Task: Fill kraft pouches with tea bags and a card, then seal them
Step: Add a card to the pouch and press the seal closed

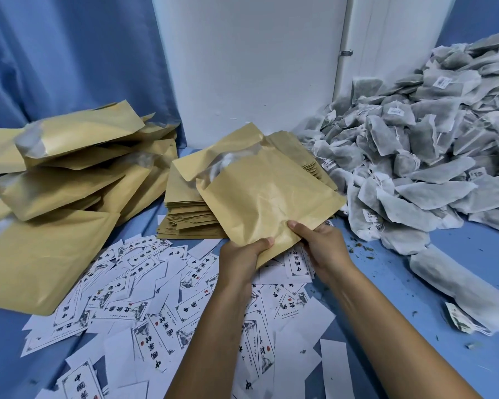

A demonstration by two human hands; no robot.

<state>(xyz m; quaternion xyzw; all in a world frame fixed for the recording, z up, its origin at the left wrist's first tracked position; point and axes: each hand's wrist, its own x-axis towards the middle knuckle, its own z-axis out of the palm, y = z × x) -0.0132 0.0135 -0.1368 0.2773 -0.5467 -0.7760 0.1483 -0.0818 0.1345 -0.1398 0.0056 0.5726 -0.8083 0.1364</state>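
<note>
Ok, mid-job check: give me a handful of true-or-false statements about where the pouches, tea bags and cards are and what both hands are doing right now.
1. Both hands grip the same kraft pouch at its lower edge. True: left hand and right hand both hold it.
2. The tea bag pile lies on the left. False: it is heaped on the right, by the white wall.
3. The printed cards lie scattered on the blue surface under the forearms. True.
4. The held pouch's mouth is pressed flat shut. False: its top gapes open, showing the pale lining.
5. A stack of flat pouches sits behind the held one. True.
6. The bulging pouches are heaped on top of the tea bags. False: they are heaped on the left, apart from them.
</note>
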